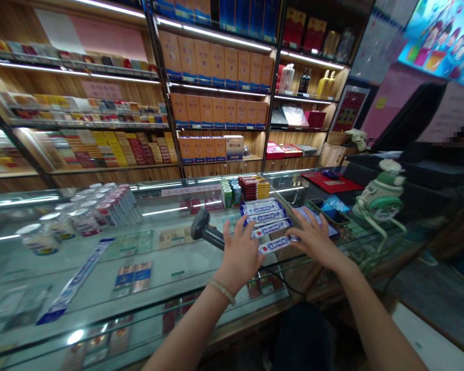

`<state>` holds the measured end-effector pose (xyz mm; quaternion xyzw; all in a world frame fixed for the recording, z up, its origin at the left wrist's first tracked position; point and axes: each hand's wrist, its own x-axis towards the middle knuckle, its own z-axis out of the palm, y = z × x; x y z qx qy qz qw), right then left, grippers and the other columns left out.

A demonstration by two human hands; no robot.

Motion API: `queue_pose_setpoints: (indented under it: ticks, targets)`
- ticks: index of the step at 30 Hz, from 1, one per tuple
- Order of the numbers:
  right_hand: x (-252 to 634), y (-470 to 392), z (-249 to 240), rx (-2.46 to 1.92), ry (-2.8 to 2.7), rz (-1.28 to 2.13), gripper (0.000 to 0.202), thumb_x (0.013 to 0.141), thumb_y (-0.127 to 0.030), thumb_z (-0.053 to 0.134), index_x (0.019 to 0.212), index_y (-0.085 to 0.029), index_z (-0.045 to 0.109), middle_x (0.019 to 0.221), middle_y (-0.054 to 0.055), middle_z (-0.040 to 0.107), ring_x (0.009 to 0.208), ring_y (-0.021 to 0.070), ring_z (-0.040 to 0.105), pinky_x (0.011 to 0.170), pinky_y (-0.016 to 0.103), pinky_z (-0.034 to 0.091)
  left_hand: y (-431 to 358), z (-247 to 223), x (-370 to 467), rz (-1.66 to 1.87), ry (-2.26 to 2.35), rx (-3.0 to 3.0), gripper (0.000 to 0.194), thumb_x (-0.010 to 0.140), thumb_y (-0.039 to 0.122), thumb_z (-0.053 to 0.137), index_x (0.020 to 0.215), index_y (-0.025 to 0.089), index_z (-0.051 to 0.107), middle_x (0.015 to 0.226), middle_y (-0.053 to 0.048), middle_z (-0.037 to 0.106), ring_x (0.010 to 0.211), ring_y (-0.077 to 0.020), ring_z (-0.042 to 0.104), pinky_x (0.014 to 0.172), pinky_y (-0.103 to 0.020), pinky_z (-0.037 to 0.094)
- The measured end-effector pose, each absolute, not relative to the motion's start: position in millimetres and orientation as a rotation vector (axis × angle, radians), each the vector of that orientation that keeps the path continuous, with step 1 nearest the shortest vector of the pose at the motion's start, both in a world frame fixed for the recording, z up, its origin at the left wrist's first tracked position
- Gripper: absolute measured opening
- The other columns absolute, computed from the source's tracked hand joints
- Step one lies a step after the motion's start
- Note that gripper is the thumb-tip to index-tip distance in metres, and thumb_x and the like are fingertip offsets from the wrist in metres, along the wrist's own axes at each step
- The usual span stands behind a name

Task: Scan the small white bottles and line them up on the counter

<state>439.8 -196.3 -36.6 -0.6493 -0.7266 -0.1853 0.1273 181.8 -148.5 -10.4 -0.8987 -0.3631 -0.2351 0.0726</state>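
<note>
Several slim blue-and-white candy packs [268, 216] lie side by side in a row on the glass counter. My left hand [243, 250], with a beaded bracelet on the wrist, has its fingers bent at the left ends of the packs. From the other side, my right hand [313, 237] curves its fingers round the right end of the nearest candy pack [276, 245]. Both hands hold this nearest pack between them, thumbs toward me. A dark handheld barcode scanner [209, 231] lies just left of my left hand, partly hidden by it.
On the glass counter [170, 247] stand stacked red and yellow packets [254, 187], small green cans [227, 196] and white-lidded jars [38, 238]. A long blue-and-white strip [75, 283] lies left. Right are a red mat [332, 182] and a green water bottle [382, 193]. Stocked shelves [216, 87] rise behind.
</note>
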Motion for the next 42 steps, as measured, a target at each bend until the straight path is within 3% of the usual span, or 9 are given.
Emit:
queue_pose_setpoints:
  ticks: [11, 28, 34, 42]
  targets:
    - [445.1, -184.4, -21.7, -1.799, -2.234, -0.464, 0.006, 0.085, -0.023, 0.065, 0.086, -0.028, 0.067, 0.153, 0.001, 0.048, 0.15, 0.032, 0.026, 0.114, 0.07, 0.013, -147.4, -3.5, 178.1, -0.696, -1.08, -2.704, 0.009, 0.078, 0.033, 0.077, 0.078, 0.024, 0.077, 0.143, -0.007, 0.059, 0.144, -0.0376, 0.036, 0.12, -0.072, 0.009]
    - [331.0, -109.1, 57.9, -1.441, -2.138, -0.532, 0.014, 0.095, -0.031, 0.057, 0.088, -0.028, 0.069, 0.156, 0.0, 0.045, 0.15, 0.0311, 0.025, 0.116, 0.066, 0.016, -108.1, 66.2, 57.6, -0.943, -1.339, -2.383, 0.01, 0.085, 0.036, 0.071, 0.082, 0.03, 0.077, 0.141, 0.0, 0.061, 0.144, -0.0371, 0.033, 0.118, -0.071, 0.006]
    - [286.8, -67.9, 59.7, -1.345, -2.098, -0.519, 0.014, 0.095, -0.029, 0.057, 0.086, -0.026, 0.068, 0.155, 0.001, 0.046, 0.149, 0.0328, 0.028, 0.115, 0.069, 0.017, -68.3, 70.8, 13.8, -0.963, -1.457, -2.34, 0.009, 0.084, 0.035, 0.072, 0.082, 0.03, 0.079, 0.137, -0.002, 0.064, 0.139, -0.0389, 0.038, 0.117, -0.072, 0.011]
    - [253.3, -21.6, 42.3, -1.27, -2.039, -0.583, 0.016, 0.095, -0.027, 0.054, 0.086, -0.025, 0.067, 0.153, 0.004, 0.049, 0.147, 0.0319, 0.029, 0.114, 0.069, 0.016, -14.0, 48.6, -18.5, -1.076, -1.52, -2.297, 0.013, 0.083, 0.038, 0.07, 0.077, 0.028, 0.077, 0.134, -0.003, 0.065, 0.137, -0.0345, 0.041, 0.119, -0.064, 0.02]
